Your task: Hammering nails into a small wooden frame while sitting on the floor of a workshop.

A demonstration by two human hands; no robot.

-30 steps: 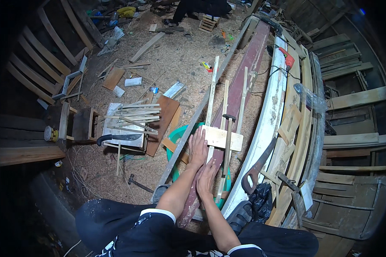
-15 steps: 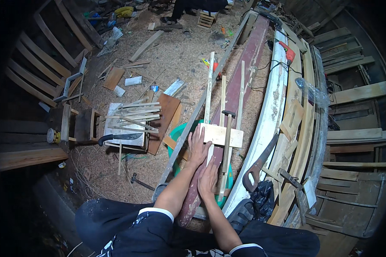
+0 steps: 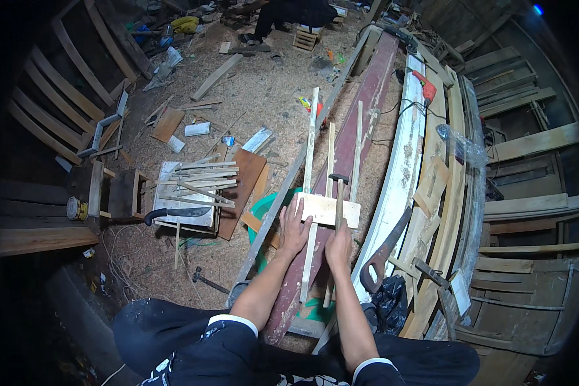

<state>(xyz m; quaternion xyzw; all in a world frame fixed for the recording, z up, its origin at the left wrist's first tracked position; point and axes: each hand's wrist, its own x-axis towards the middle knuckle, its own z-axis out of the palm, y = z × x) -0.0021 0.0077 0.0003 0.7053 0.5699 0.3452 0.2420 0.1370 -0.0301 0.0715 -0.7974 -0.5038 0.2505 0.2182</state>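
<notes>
A short pale wooden board (image 3: 321,209) lies crosswise over several thin wooden strips (image 3: 309,154) on a long dark-red beam (image 3: 360,122). My left hand (image 3: 294,228) grips the board's left end, its fingers along the edge and the thumb near the close side. A hammer (image 3: 339,193) with a dark head and wooden handle rests over the board, its head toward the far side. My right hand (image 3: 338,246) is closed round the lower handle, just below the board; its fingertips are partly hidden.
To the left, a machete (image 3: 180,213) and a pile of strips (image 3: 202,177) lie on a white-topped stand. Another hammer (image 3: 209,280) is on the shavings-covered floor. On the right are a handsaw (image 3: 386,251), a red power drill (image 3: 424,87) and long planks. A person (image 3: 293,16) sits at the far end.
My right hand has left the strip under the board, moved right and taken hold of the hammer handle. My left hand stays at the board's left end. The view has shifted slightly.
</notes>
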